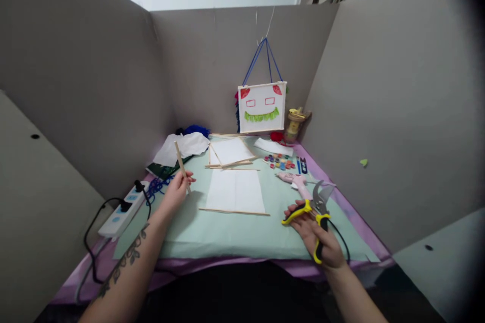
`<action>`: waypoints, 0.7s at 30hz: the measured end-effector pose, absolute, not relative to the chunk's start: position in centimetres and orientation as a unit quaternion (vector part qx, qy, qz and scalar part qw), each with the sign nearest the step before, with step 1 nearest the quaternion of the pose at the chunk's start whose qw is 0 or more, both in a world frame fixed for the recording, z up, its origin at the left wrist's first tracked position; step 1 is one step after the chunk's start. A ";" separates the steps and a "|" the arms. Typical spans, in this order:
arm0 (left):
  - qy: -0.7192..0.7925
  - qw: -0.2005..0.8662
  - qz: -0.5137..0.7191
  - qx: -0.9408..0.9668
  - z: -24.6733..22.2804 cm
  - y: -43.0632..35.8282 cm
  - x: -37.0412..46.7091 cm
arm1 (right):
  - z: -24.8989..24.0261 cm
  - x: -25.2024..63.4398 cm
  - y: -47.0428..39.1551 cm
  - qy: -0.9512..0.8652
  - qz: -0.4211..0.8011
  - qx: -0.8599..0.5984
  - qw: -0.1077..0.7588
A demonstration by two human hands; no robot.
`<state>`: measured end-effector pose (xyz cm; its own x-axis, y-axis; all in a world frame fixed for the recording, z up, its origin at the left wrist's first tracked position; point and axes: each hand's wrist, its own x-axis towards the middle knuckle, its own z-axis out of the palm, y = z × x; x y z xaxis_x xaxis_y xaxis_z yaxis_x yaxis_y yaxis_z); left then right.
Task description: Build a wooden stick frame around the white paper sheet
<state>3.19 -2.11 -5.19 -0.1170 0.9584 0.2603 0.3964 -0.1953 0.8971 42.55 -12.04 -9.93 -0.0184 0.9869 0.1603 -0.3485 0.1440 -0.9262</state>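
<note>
My left hand is closed round a thin pale wooden stick, held upright and leaning a little left, over the left side of the table. Palm up at the right, my right hand holds pruning shears with black and yellow handles spread apart and the blades pointing away. Between the hands lies a white paper sheet, with one wooden stick along its near edge and another along its far edge. Just beyond my right hand is a pink glue gun.
Behind the sheet is another paper with sticks around it. Paint pots sit at the right. A decorated panel hangs from blue cords at the back wall. A power strip with black cables lies left, by blue yarn.
</note>
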 end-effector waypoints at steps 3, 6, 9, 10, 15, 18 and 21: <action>0.587 0.286 0.476 0.590 -5.6 -2.3 3.0 | -9.9 42.6 -12.0 -0.463 0.547 -0.361 0.596; 0.584 0.271 0.480 0.596 -5.9 -2.5 3.2 | -10.1 42.6 -12.0 -0.456 0.554 -0.357 0.598; 0.572 0.270 0.472 0.614 -5.9 -2.9 3.4 | -10.5 42.7 -12.0 -0.448 0.557 -0.348 0.607; 0.570 0.270 0.472 0.616 -5.8 -3.2 3.4 | -10.6 42.7 -12.0 -0.448 0.556 -0.346 0.609; 0.542 0.286 0.457 0.644 -3.8 -5.6 4.4 | -9.1 42.6 -12.1 -0.492 0.527 -0.393 0.571; 0.523 0.307 0.378 0.700 -2.2 -7.8 6.0 | -6.2 41.1 -11.9 -0.605 0.443 -0.481 0.455; 0.573 0.211 0.276 0.743 -1.0 -9.4 7.4 | -2.9 38.2 -11.9 -0.684 0.367 -0.516 0.363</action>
<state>7.44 -9.42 -0.98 0.1918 0.9669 0.1680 0.7340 -0.2550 0.6294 38.22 -11.93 -2.91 -0.2046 0.9716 0.1191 0.4390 0.1998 -0.8760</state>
